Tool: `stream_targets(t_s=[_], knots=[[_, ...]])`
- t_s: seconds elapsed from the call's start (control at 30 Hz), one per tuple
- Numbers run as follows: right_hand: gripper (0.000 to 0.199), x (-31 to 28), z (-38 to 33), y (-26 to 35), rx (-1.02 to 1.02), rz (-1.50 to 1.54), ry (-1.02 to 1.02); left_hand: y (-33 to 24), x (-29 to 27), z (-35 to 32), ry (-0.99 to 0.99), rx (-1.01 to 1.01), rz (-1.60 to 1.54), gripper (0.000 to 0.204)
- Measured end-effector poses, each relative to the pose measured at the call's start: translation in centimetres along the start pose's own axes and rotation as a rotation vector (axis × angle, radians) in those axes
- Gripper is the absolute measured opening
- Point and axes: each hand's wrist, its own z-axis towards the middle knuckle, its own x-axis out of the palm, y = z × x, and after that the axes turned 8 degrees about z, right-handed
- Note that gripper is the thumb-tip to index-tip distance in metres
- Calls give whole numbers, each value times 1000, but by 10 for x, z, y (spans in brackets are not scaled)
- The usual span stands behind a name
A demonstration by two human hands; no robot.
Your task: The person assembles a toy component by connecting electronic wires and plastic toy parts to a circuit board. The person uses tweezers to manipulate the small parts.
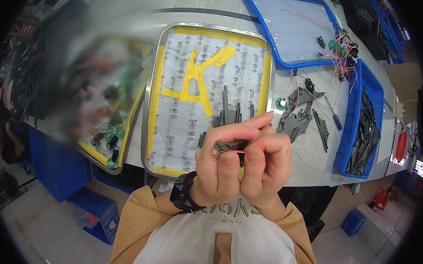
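Note:
My hands are close together over the near edge of the metal tray, thumbs side by side. My left hand (218,172), with a dark watch on its wrist, is closed around a small dark grey plastic part (232,145). A short red wire (238,151) shows across this part between the thumbs. The fingers of my right hand (269,165) are pinched at the wire's end; their tips are partly hidden. Just beyond my hands, more dark grey plastic parts (228,115) lie on the tray's lined bottom.
The metal tray (147,94) has yellow tape. Left of it, another tray (127,157) holds green boards, partly behind a blur. To the right are loose grey parts (296,123), a screwdriver (336,121), a blue bin (341,166) of parts, and a blue tray (278,53) beside tangled wires (345,55).

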Motion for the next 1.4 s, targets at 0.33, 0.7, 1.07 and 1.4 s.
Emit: stream_targets(t_s=[0.33,0.7,1.07,1.4], knots=[[23,4,-5,-9,-129,93,-73,-2,-3,1,37,14,-29,47],[15,4,-4,-12,-145,84,-119,2,-4,1,42,24,32,53],[12,4,-2,-12,-160,40,-112,2,-4,6,-11,71,108,46],[12,6,2,-11,-60,-150,-69,1,-9,14,-60,-76,90,26]])
